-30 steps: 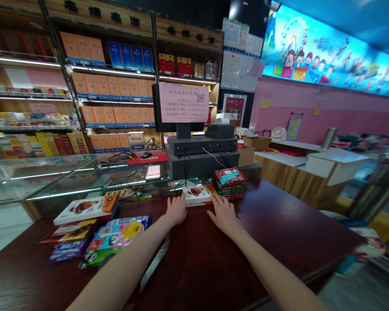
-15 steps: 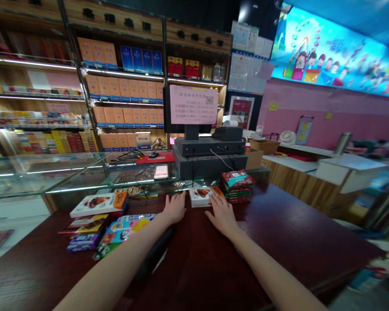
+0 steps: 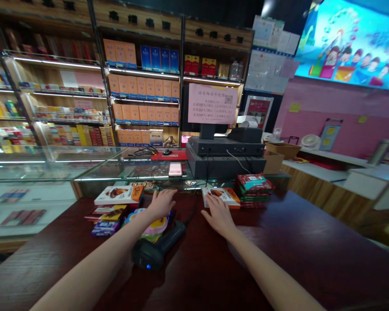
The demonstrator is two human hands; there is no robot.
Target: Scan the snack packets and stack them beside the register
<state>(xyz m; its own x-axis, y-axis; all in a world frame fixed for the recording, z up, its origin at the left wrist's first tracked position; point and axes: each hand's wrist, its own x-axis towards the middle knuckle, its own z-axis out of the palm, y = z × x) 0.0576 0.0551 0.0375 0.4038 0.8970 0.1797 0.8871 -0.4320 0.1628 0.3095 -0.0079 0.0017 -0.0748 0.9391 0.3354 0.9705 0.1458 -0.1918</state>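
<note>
My right hand point(image 3: 218, 216) has its fingers spread, the fingertips over the left part of a white and orange chocolate box point(image 3: 228, 196). Right beside that box is a stack of red and green snack packets point(image 3: 254, 185). Farther left, my left hand point(image 3: 161, 204) is open with nothing in it, above the edge of a colourful snack bag point(image 3: 157, 226). A second chocolate box point(image 3: 118, 195) lies on top of chocolate packs point(image 3: 110, 213) and purple packets point(image 3: 105, 228). Below my left hand, a black barcode scanner point(image 3: 158, 250) lies on the table, showing a blue light.
Behind the dark wooden table point(image 3: 294, 242) runs a glass display counter point(image 3: 97, 170). On it stand a cash register point(image 3: 225, 162) and a screen with a pink sign point(image 3: 212, 103). A cardboard box point(image 3: 274, 162) is beside the register. Stocked shelves point(image 3: 142, 86) line the wall.
The view has turned left. My left hand has moved left, away from the right box and towards the snack bag. My right hand has shifted to the box's left part. The scanner is now uncovered.
</note>
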